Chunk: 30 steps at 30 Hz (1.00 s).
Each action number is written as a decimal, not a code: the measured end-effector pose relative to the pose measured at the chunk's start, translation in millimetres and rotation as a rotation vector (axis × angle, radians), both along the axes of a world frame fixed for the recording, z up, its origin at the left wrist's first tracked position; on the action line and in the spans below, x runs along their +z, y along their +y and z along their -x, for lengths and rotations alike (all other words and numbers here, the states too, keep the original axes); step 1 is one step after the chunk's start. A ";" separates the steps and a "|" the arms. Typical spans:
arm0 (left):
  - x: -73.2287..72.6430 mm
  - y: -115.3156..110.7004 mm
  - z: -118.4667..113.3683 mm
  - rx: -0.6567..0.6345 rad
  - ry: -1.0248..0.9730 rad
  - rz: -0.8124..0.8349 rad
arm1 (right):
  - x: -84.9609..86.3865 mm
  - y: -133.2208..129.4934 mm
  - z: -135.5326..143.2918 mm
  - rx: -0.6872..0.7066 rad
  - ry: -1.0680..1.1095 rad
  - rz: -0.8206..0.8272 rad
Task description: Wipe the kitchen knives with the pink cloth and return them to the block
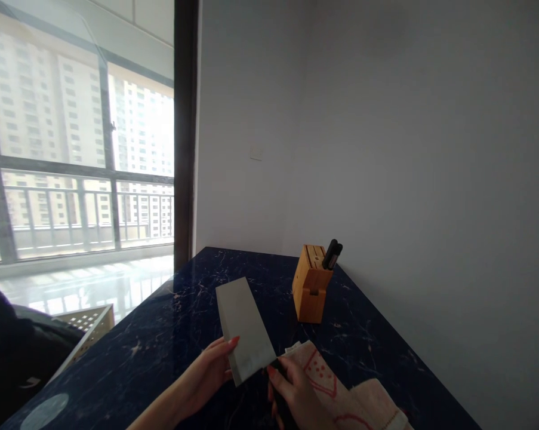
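Observation:
A cleaver with a broad grey blade is held up over the dark marbled table, its blade pointing away from me. My right hand is wrapped round its black handle. With the thumb on the near face of the blade and the other fingers behind it, my left hand grips the lower left edge. A pink and white towel with red markings lies by my right hand, partly hidden by it. Beyond the towel stands a wooden knife block, with black handles sticking out of its right side.
The dark blue table narrows toward the far end, with a grey wall along its right. At left, dark cloth lies over a perforated pale chair or basket. Behind that is a large window.

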<state>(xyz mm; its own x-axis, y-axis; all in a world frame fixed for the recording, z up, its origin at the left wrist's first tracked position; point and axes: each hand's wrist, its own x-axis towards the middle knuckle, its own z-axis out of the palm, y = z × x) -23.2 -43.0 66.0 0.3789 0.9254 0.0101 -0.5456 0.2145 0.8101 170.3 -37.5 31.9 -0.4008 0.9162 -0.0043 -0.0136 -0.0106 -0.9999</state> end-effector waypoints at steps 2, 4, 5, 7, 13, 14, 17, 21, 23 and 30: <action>-1.6 0.5 -0.5 -0.008 -0.010 0.028 | -2.2 -0.1 -0.2 -0.005 -0.018 0.011; -2.0 0.3 -0.6 -0.037 -0.039 0.053 | -3.1 -0.3 -0.4 -0.001 -0.025 0.023; -2.2 -0.1 -0.5 -0.053 -0.052 0.063 | -3.0 -0.4 -0.6 0.006 -0.025 0.031; -2.7 -1.0 -0.2 -0.065 -0.065 0.079 | -2.0 -0.4 -1.1 0.020 -0.021 0.046; -3.2 -2.8 0.7 -0.085 -0.062 0.087 | 0.4 4.6 -4.2 0.017 -0.048 0.073; -2.5 -3.0 0.9 -0.096 -0.065 0.086 | 0.5 5.7 -5.1 0.018 -0.055 0.074; -1.1 -2.9 1.8 -0.120 -0.073 0.093 | 0.9 7.8 -7.3 0.029 -0.081 0.071; -5.1 -0.3 4.4 -0.112 -0.071 0.117 | 5.1 5.3 -7.7 0.057 -0.103 0.070; -9.1 1.4 6.4 -0.079 -0.050 0.132 | 8.5 3.0 -6.9 0.077 -0.109 0.064; -12.6 2.0 9.5 -0.063 -0.042 0.132 | 10.2 1.6 -7.0 0.095 -0.098 0.058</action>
<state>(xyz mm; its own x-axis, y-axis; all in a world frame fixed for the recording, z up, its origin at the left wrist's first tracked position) -32.7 -41.0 53.4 0.4378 0.8943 -0.0927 -0.5608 0.3522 0.7493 177.3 -35.8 42.2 -0.4809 0.8711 -0.0997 0.0877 -0.0654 -0.9940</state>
